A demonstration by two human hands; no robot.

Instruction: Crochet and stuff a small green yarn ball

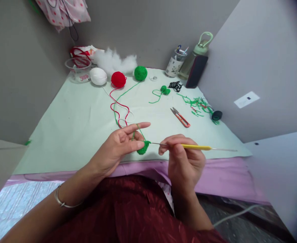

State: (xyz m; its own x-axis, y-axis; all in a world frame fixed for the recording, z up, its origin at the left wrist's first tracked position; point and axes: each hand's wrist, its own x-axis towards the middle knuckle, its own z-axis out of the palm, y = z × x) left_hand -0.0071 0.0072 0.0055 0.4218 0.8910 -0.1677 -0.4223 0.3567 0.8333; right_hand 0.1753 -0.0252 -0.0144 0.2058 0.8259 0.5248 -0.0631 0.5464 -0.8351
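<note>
Between the thumb and fingers of my left hand [124, 140] a small green crochet piece [143, 147] is pinched. Green yarn loops over its outstretched index finger and runs down to the piece. My right hand [186, 157] grips a crochet hook [196, 147] by its yellow handle, with the metal tip at the upper right edge of the piece. A green yarn ball [140, 73] stands at the back, its strand trailing toward my left hand. A red yarn ball [118, 79] and a white yarn ball [98, 76] sit left of it.
Orange-handled thread snips [180, 117] lie right of centre. Green yarn scraps [199, 104], a small green crocheted piece [165, 90] and a black hair clip [175, 86] are beyond. At the back stand white stuffing [114, 61], a plastic tub [79, 71], a pen cup [175, 64], a bottle [188, 64] and a phone [197, 72].
</note>
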